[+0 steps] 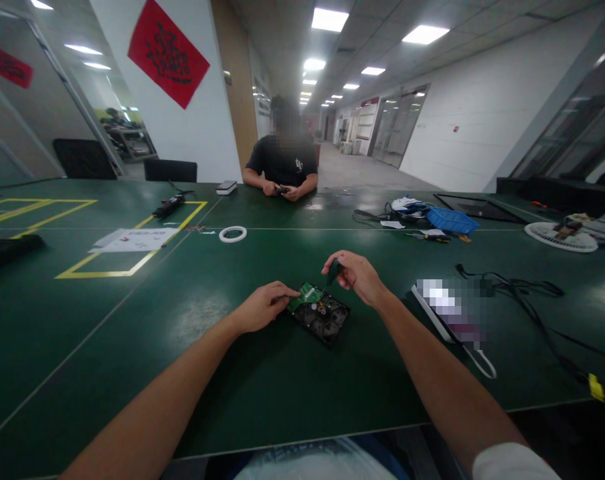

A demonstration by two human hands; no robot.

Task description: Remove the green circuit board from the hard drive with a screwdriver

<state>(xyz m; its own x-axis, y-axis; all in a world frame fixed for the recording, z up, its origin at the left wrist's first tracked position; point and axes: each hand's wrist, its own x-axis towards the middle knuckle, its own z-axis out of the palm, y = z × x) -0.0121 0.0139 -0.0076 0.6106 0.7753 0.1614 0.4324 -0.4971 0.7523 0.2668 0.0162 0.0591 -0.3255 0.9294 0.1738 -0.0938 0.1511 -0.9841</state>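
Note:
A black hard disk drive (331,324) lies on the green table in front of me, its green circuit board (306,295) facing up. My left hand (265,307) grips the drive's left side, fingertips at the edge of the board. In my right hand (355,273) is a dark-handled screwdriver (333,272), held upright with the fingers wrapped round its handle. Its thin shaft points down at the circuit board near the middle of the drive. Whether the tip touches a screw is too small to tell.
A blurred-screen phone (432,313) and black cables (522,293) lie to the right. Farther off are a blue basket (452,220), a white tape roll (233,234) and a paper sheet (137,239). Across the table a person (282,163) holds a small dark object.

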